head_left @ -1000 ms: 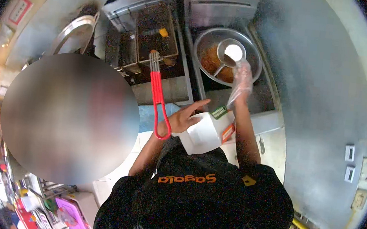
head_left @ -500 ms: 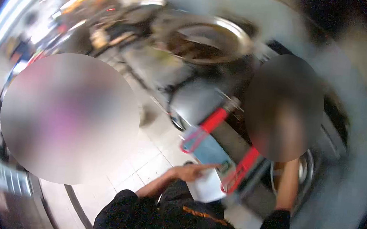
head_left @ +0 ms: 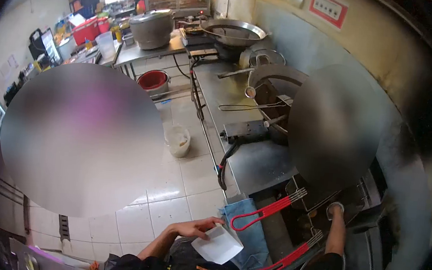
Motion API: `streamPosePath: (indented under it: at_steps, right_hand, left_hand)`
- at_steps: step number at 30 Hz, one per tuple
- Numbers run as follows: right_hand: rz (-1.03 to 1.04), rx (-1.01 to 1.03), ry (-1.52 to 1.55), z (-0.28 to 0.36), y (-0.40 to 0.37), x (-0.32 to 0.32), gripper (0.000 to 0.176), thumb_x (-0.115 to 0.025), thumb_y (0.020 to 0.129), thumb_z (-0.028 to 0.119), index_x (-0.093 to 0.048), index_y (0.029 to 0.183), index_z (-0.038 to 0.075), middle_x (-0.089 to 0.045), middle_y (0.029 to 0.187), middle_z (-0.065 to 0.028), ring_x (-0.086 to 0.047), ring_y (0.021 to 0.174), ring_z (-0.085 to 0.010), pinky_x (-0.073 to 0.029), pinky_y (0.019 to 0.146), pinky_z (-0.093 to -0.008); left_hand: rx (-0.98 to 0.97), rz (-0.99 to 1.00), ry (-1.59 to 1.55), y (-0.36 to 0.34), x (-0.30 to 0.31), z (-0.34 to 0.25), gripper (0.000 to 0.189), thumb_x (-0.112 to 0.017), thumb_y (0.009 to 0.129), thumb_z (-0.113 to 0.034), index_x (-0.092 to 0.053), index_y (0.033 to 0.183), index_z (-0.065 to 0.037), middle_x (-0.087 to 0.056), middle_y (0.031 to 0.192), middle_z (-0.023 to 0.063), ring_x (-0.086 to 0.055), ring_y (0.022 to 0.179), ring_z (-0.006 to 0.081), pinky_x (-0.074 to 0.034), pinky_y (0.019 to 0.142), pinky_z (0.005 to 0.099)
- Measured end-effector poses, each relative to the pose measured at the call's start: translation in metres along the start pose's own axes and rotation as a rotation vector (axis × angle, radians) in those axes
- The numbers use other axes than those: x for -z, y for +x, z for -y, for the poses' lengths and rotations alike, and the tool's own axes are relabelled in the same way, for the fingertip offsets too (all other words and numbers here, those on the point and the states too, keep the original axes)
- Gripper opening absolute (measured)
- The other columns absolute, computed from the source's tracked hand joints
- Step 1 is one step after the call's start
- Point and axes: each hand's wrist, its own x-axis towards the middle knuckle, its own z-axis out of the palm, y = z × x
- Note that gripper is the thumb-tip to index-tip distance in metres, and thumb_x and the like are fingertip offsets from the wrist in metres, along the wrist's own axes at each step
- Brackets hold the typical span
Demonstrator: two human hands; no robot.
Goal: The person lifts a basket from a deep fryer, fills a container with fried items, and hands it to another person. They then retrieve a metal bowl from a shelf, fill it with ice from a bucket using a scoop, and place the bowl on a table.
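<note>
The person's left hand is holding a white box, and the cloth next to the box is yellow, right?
Not quite: the cloth is blue, not yellow, as the head view shows. The person's left hand is holding a white box.

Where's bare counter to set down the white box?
Best: steel counter between the dark box and the blue cloth, apart from small specks. Another strip lies beyond the dark box, left of the large pan, though a wire handle crosses it. Crowded: the fryer side, with red handles and the right hand.
</note>
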Motion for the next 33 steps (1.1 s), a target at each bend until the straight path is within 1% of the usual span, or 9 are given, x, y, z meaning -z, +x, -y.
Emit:
streamPosePath:
  at_steps: [4,10,13,19,21,22,25,29,33]
  right_hand:
    - [0.173,0.008,0.06,0.001,-0.014,-0.012,0.031,-0.055,0.081,0.023,-0.056,0.102,0.0,-0.06,0.096,-0.0167,-0.058,0.08,-0.0275,-0.047,0.068,-0.0396]
    - [0.292,-0.005,0.108,0.0,0.006,-0.005,0.034,-0.056,0.08,0.023,-0.055,0.106,0.0,-0.06,0.096,-0.0162,-0.058,0.077,-0.0258,-0.047,0.065,-0.0385]
    - [0.327,-0.012,0.172,0.0,0.012,-0.006,0.036,-0.057,0.08,0.023,-0.054,0.107,0.0,-0.06,0.096,-0.0159,-0.059,0.076,-0.0249,-0.048,0.064,-0.038]
    - [0.418,-0.037,0.655,0.009,0.025,-0.014,0.039,-0.06,0.078,0.022,-0.055,0.108,-0.001,-0.06,0.097,-0.0148,-0.059,0.074,-0.0232,-0.048,0.062,-0.0369]
    - [0.5,-0.083,0.886,0.035,-0.002,-0.005,0.037,-0.062,0.076,0.022,-0.057,0.104,-0.001,-0.06,0.099,-0.0134,-0.06,0.074,-0.0229,-0.049,0.063,-0.0365]
    - [0.494,-0.075,0.868,0.036,-0.003,-0.001,0.037,-0.062,0.076,0.022,-0.057,0.104,-0.001,-0.06,0.099,-0.0133,-0.06,0.075,-0.0228,-0.049,0.063,-0.0365]
    - [0.452,-0.026,0.527,0.04,-0.001,0.001,0.037,-0.062,0.076,0.023,-0.058,0.104,0.0,-0.06,0.1,-0.0131,-0.06,0.075,-0.0228,-0.049,0.064,-0.0365]
    - [0.418,0.063,0.14,0.045,0.002,0.006,0.036,-0.062,0.076,0.024,-0.058,0.103,0.001,-0.06,0.1,-0.0128,-0.06,0.077,-0.0227,-0.048,0.065,-0.0366]
    - [0.414,0.118,-0.029,0.047,0.001,0.009,0.036,-0.062,0.076,0.025,-0.059,0.103,0.001,-0.061,0.101,-0.0125,-0.06,0.078,-0.0226,-0.048,0.067,-0.0366]
  left_hand:
    - [0.039,0.019,-0.023,0.003,0.009,0.0,0.071,-0.058,0.074,0.003,-0.026,0.135,-0.014,-0.021,0.14,0.0061,-0.02,0.129,0.0197,-0.032,0.098,0.0357]
    - [-0.033,0.09,-0.07,0.024,0.014,0.003,0.075,-0.057,0.07,0.005,-0.025,0.135,-0.01,-0.02,0.14,0.0061,-0.011,0.132,0.0196,-0.015,0.106,0.0359]
    - [-0.024,0.08,0.005,0.03,0.014,0.0,0.074,-0.056,0.071,0.006,-0.027,0.135,-0.019,-0.04,0.124,0.0101,-0.041,0.11,0.0179,-0.035,0.091,0.0317]
    - [-0.067,0.069,0.08,0.035,0.012,-0.001,0.073,-0.056,0.07,0.004,-0.028,0.133,-0.02,-0.037,0.126,0.0098,-0.041,0.104,0.0162,-0.035,0.087,0.0301]
    - [0.013,0.089,0.0,0.037,0.018,0.015,0.076,-0.06,0.069,0.002,-0.025,0.135,-0.012,-0.024,0.137,0.0076,-0.019,0.124,0.0171,-0.016,0.101,0.0343]
    - [0.052,0.098,-0.038,0.038,0.019,0.016,0.079,-0.062,0.068,0.001,-0.024,0.136,-0.009,-0.018,0.142,0.0065,-0.009,0.133,0.0175,-0.006,0.108,0.0363]
    - [-0.002,0.071,0.056,0.037,0.016,0.014,0.075,-0.058,0.068,0.003,-0.029,0.133,-0.02,-0.042,0.123,0.0096,-0.042,0.109,0.0184,-0.035,0.091,0.0322]
    - [-0.022,0.058,0.056,0.032,0.01,0.004,0.075,-0.059,0.068,0.004,-0.029,0.132,-0.02,-0.043,0.123,0.0103,-0.044,0.11,0.0198,-0.035,0.094,0.0348]
    - [-0.025,0.05,0.043,0.03,0.013,0.01,0.076,-0.06,0.068,0.004,-0.029,0.133,-0.02,-0.042,0.125,0.011,-0.044,0.11,0.0203,-0.035,0.094,0.0355]
